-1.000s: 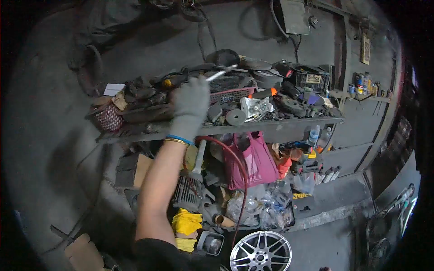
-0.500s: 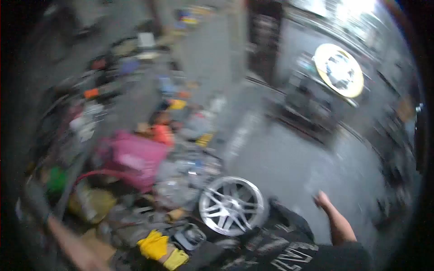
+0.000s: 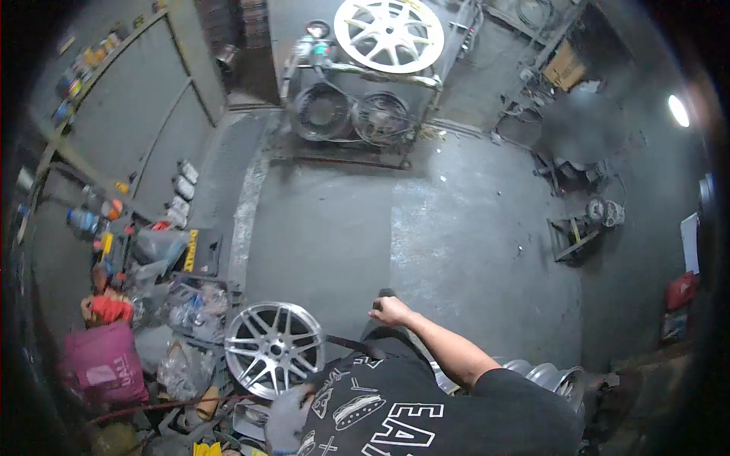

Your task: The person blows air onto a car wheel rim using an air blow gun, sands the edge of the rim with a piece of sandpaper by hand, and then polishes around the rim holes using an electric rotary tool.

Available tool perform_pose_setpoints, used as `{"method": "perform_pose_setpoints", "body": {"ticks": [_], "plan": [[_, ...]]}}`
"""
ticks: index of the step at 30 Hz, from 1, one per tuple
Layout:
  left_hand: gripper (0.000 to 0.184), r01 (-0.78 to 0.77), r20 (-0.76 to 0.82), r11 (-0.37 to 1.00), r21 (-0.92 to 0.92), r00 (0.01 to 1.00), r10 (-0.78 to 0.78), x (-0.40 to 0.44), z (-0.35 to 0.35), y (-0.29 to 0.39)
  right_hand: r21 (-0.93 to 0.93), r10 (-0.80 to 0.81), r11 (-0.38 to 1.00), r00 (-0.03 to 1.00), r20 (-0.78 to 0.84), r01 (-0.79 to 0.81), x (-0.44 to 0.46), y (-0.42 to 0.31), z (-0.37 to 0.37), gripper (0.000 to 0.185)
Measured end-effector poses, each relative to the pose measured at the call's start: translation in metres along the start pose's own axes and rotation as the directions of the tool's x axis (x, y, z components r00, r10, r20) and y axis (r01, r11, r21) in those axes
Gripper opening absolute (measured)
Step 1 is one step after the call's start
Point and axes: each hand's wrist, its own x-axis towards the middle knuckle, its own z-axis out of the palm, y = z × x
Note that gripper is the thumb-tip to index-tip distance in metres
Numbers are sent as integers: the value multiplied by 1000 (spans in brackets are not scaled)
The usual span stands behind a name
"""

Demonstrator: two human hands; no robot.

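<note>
My right hand (image 3: 391,311), bare, hangs over the floor in front of my body with its fingers curled in; no object shows in it. My left hand (image 3: 287,418), in a grey glove, is low beside my dark printed shirt, close to the lower edge of a silver multi-spoke wheel rim (image 3: 275,350). Its fingers cannot be made out, nor whether it holds anything. A clear plastic tub (image 3: 249,419) lies just left of the glove.
Ahead, a white wheel (image 3: 389,30) rests on a metal stand with two round fans (image 3: 322,112). A pink bag (image 3: 103,363), plastic bags and a yellow-black box (image 3: 201,252) crowd the left. A small metal frame (image 3: 574,239) stands right; more rims (image 3: 544,376) are behind my right arm.
The view has swung right from the cluttered shelf to the floor and stand. My gloved left hand, earlier raised at the shelf with a silver tool, is now low by my body. My right hand has come into view.
</note>
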Motion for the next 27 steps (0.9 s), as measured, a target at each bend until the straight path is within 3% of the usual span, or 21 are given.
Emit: {"method": "perform_pose_setpoints", "body": {"ticks": [1,2,4,6,8,10,11,12,13,14,16,18,19,20,21,22,25,27], "plan": [[35,-180,-156,977,-115,975,162,26,6,37,-58,-62,997,995,-78,58,8,38,-9,39],[36,-273,-95,961,-52,959,267,60,-8,69,-62,30,997,996,-83,-35,11,63,-35,38],[36,-33,-95,982,188,994,52,124,-32,127,105,346,931,937,44,-349,3,107,-103,41],[34,2,-302,981,194,952,58,182,-55,175,249,470,859,882,-35,-448,-15,169,-157,45],[32,-94,-449,994,-55,892,60,250,-52,162,280,511,855,795,-325,-435,-34,253,-179,48],[32,-4,-324,880,-475,930,-171,311,-47,158,383,645,753,718,-262,-536,-73,281,-222,50],[31,47,-253,812,-581,939,-235,344,-34,114,404,690,713,676,-258,-573,-89,307,-227,50],[31,49,-246,820,-570,942,-227,356,-25,118,424,726,678,637,-258,-601,-105,331,-224,51],[31,141,-243,944,-297,945,-218,369,-23,125,412,691,720,633,-349,-558,-121,365,-204,49],[31,217,-239,976,6,948,-209,380,-19,128,394,651,759,622,-435,-519,-137,393,-179,48],[36,319,-129,948,13,940,-315,400,16,88,504,822,544,545,-162,-671,-161,402,-161,44],[41,339,2,938,71,940,-340,416,41,105,708,924,219,376,71,-671,-165,374,-163,40],[42,356,95,922,154,923,-373,429,50,121,711,929,197,361,85,-675,-159,369,-163,40],[43,366,183,900,236,893,-411,440,57,142,725,915,226,398,72,-650,-151,366,-166,39],[44,310,169,917,252,919,-357,450,64,165,739,897,257,439,57,-623,-139,367,-172,38],[44,451,272,848,277,810,-520,474,64,202,742,901,242,429,68,-625,-123,369,-187,38],[43,271,345,927,259,870,-351,563,74,255,823,853,289,522,12,-490,-60,386,-258,38],[42,348,355,895,279,828,-433,641,77,323,844,852,266,523,20,-465,-26,404,-313,39]]}}
